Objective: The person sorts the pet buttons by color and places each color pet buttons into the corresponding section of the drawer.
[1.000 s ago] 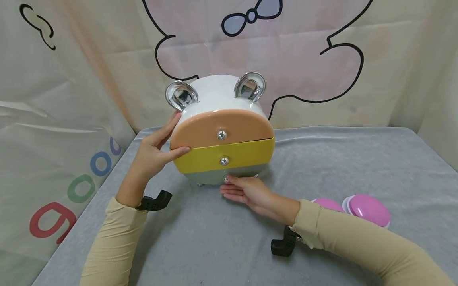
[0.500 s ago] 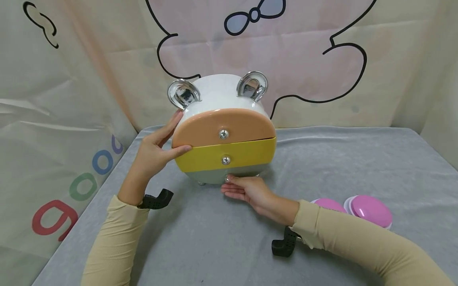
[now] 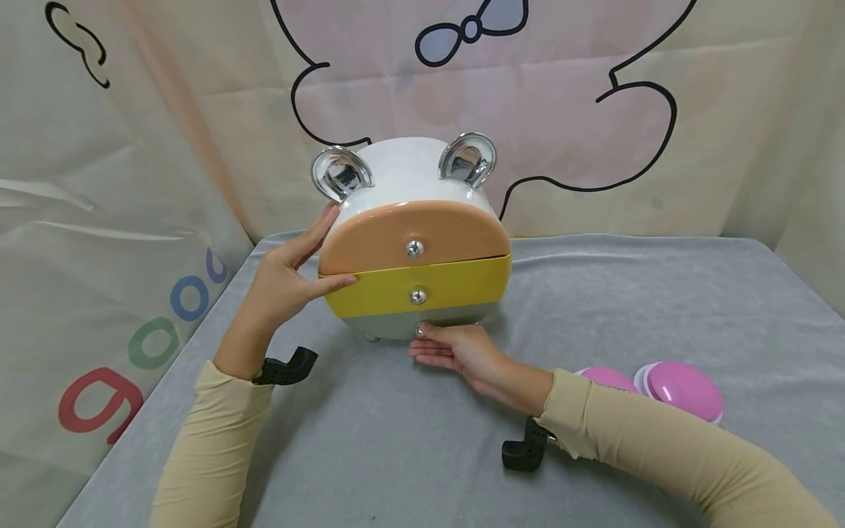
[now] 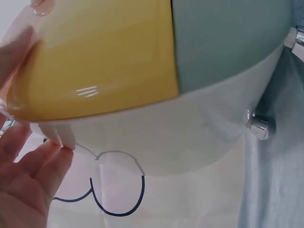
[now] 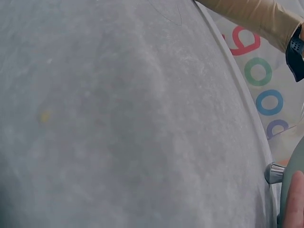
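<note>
A rounded white chest of drawers (image 3: 403,172) with silver ears stands on the table in the head view. Its front has an orange drawer (image 3: 370,238), a yellow drawer (image 3: 376,292) and a grey-green drawer (image 3: 376,325), each with a silver knob. All three look closed. My left hand (image 3: 280,282) grips the chest's left side, thumb on the front near the orange-yellow seam, fingers along the side. My right hand (image 3: 462,352) pinches the bottom drawer's knob (image 3: 419,330) with the thumb on it. In the right wrist view only a fingertip (image 5: 295,199) shows beside the grey-green front.
Two pink-and-white round objects (image 3: 683,389) lie on the grey cloth-covered table (image 3: 370,455) at right, one partly behind my right sleeve. A printed curtain (image 3: 561,132) hangs behind the table. Each wrist wears a black camera mount (image 3: 288,368).
The view has shifted slightly, so everything sits a little farther right in it. Both hands keep the same hold, and the drawers look unchanged.
</note>
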Motion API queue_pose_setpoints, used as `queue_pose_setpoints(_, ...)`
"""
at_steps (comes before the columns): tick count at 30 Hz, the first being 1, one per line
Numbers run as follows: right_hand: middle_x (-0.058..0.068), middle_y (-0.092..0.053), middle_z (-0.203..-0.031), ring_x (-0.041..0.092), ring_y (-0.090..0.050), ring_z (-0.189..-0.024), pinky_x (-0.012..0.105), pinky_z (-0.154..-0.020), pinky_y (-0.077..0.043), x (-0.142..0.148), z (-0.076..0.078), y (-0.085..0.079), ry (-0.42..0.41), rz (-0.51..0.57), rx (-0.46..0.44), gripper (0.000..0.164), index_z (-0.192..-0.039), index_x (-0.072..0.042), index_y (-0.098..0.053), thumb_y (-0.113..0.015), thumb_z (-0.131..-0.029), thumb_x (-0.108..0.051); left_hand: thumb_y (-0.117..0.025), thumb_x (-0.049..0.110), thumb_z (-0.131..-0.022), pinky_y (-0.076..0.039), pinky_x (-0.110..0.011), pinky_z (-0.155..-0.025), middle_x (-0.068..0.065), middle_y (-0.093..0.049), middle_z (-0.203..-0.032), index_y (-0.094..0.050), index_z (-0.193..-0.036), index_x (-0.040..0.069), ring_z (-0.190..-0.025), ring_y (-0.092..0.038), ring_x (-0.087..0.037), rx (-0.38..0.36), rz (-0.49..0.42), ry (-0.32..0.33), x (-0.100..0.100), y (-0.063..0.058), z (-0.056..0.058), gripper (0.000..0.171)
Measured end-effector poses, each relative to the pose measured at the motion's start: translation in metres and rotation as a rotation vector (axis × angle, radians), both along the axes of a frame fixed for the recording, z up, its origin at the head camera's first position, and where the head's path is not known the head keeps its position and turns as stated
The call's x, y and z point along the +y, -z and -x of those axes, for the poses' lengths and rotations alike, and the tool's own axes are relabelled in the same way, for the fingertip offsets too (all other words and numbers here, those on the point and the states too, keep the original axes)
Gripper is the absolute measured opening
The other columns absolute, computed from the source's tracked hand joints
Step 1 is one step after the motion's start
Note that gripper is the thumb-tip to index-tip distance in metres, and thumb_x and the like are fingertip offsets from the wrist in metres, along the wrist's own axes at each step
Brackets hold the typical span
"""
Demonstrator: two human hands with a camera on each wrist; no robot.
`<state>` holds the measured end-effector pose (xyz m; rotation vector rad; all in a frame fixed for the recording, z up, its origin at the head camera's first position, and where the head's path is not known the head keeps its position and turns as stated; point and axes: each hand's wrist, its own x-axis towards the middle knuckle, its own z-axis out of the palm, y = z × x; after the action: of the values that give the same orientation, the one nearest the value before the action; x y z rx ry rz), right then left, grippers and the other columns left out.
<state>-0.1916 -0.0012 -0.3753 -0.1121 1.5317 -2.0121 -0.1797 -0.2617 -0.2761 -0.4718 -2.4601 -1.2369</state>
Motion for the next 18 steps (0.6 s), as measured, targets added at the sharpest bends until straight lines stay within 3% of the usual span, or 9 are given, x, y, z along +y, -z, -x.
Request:
queue_pose_setpoints(7, 0.007, -0.076, -0.087, 0.016, -0.074, -0.089, 0.03, -0.086, -0.061, -0.001, 0.0, 0.002, 0.007, 0.01, 0.003, 0.031, -0.122, 0.013, -0.056, -0.055, -0.101, -0.009, -0.082, 0.006, -0.08, -0.04, -0.015, -0.111, 0.009, -0.042, -0.156, -0.046, -0.148, 0.027, -0.144, -0.04, -0.006, 0.063, -0.045, 0.01, 0.001, 0.004, 0.001, 0.08)
queue_pose_setpoints(18, 0.011, -0.076, -0.091, 0.014, -0.074, -0.084, 0.029, -0.084, -0.062, 0.006, -0.017, 0.004, -0.021, -0.015, 0.018, 0.038, -0.125, 0.019, -0.055, -0.057, -0.1, -0.01, -0.081, 0.008, -0.081, -0.039, -0.015, -0.112, 0.01, -0.041, -0.156, -0.045, -0.148, 0.029, -0.145, -0.039, -0.006, 0.045, -0.05, -0.006, 0.003, 0.004, 0.0, 0.079)
